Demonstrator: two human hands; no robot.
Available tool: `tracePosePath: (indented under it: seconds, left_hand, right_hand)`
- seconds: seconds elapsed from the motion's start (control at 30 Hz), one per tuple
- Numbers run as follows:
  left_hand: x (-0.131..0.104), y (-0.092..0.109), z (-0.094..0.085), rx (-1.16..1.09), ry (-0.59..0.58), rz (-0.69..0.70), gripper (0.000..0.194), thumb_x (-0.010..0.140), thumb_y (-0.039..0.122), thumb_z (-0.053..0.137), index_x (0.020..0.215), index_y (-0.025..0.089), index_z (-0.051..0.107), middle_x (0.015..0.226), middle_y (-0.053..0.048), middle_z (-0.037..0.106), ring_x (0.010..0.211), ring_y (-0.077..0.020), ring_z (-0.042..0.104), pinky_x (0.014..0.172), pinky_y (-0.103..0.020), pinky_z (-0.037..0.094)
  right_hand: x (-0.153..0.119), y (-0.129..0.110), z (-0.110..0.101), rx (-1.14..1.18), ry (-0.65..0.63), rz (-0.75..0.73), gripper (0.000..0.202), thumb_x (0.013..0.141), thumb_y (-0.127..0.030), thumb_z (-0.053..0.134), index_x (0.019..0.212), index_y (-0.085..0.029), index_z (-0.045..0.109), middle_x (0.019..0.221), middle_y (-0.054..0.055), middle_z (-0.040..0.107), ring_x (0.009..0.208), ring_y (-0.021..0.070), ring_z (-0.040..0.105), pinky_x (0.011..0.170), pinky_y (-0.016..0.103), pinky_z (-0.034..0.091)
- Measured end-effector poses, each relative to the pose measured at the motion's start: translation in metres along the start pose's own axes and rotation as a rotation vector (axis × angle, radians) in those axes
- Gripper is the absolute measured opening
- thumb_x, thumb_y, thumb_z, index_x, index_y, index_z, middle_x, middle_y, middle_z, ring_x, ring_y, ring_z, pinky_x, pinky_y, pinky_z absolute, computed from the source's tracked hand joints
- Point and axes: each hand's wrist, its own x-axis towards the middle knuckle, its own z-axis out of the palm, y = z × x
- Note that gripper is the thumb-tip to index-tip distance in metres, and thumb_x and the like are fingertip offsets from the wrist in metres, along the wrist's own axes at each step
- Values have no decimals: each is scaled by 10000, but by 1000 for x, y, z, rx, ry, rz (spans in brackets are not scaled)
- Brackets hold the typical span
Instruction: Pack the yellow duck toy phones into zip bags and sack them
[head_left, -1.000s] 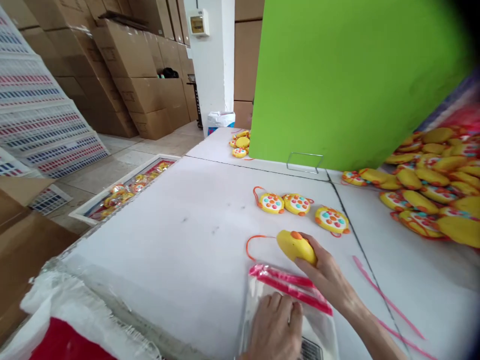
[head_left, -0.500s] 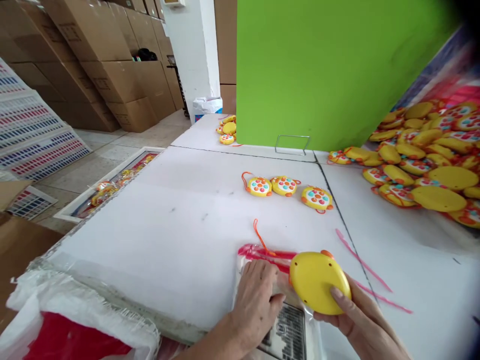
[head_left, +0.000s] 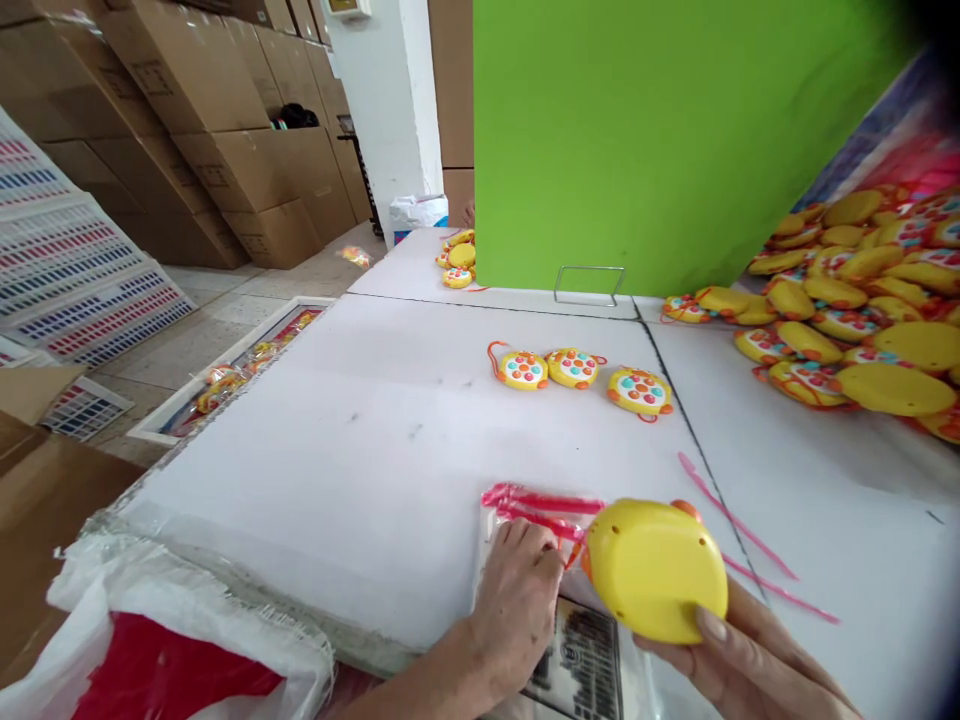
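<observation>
My right hand (head_left: 742, 640) grips a yellow oval toy (head_left: 656, 570) with its plain back, dotted with small holes, facing up. An orange knob pokes out at the toy's upper edge. My left hand (head_left: 517, 600) is closed beside the toy, fingers pinched on its orange cord (head_left: 571, 552); part of the cord is hidden by the fingers. Beneath both hands lies a clear plastic bag (head_left: 589, 650) with dark print and a pink-red strip (head_left: 544, 497). Farther up the table are three similar toys, colored buttons facing up: one on the left (head_left: 523, 370), one beside it (head_left: 573, 368), one on the right (head_left: 640, 391).
A large pile of yellow toys (head_left: 840, 290) lies at the right, and a smaller group (head_left: 459, 258) at the far edge. A green panel (head_left: 660, 140) stands behind the table (head_left: 360, 430). Pink strips (head_left: 739, 520) lie right. A white sack (head_left: 187, 600) hangs at the front left.
The orange cord, which stood up loose above my left hand, is now drawn down between that hand and the toy. My right hand and the toy have shifted slightly right.
</observation>
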Motion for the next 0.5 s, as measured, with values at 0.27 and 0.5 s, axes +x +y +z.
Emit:
tracePosePath:
  seconds: [0.27, 0.5]
  left_hand:
    - [-4, 6, -3, 17, 165, 184, 194, 904, 81, 395, 823, 147, 558, 747, -42, 631, 758, -181, 537, 799, -371, 419]
    - [-2, -2, -44, -132, 290, 89, 116, 897, 125, 488, 861, 157, 594, 814, -52, 644, 818, -183, 546, 788, -330, 433]
  right_hand:
    - [34, 4, 19, -1072, -87, -374, 581, 941, -494, 398, 1457, -266, 260, 735, -25, 649, 490, 131, 572, 571, 266, 525]
    - [27, -2, 4, -1168, -9, -597, 477, 954, -444, 411, 1381, -233, 378, 565, -56, 572, 482, 125, 553, 489, 192, 478]
